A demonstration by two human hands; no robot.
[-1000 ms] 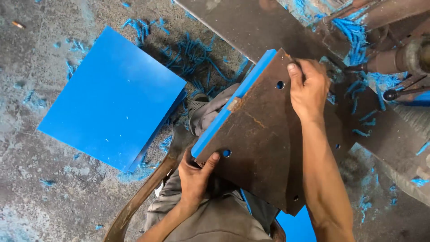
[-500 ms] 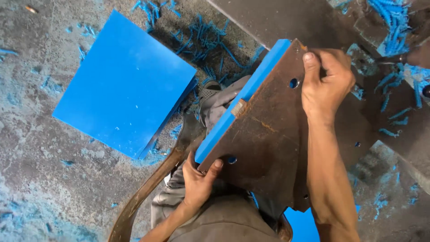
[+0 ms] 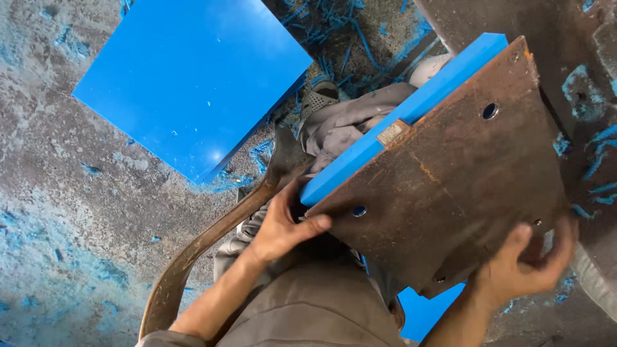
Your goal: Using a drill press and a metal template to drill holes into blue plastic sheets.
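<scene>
- While the rusty steel plate (image 3: 450,186) lay tilted across the person's lap, a blue plastic slab (image 3: 402,115) sat against its upper edge, the two apparently stacked together above the grey trousers (image 3: 315,308).
- Left hand (image 3: 283,228) was curled around the plate's lower left corner, thumb lying on the rusted face beside a bolt hole (image 3: 358,211), fingers hidden underneath.
- Right hand (image 3: 524,263) was cupped at the lower right edge, fingers bent around the rim; how tightly it gripped could not be told.
- Judging by its thickness and rust, the plate probably handled heavy and perfectly stiff, with rough faces that gave friction but edges that could bite bare skin.
- Smooth and glossy, the slab looked slippery and might slide off if the stack tipped further.
- Opposite corners seemed the sensible holds, which was how both hands were placed, with the lap sharing the weight.
- Nearby, a large blue sheet (image 3: 193,83) lay flat on the grey floor (image 3: 58,193), blue shavings (image 3: 347,26) were scattered beyond it, and a curved rusty bar (image 3: 205,244) ran past the left forearm.
</scene>
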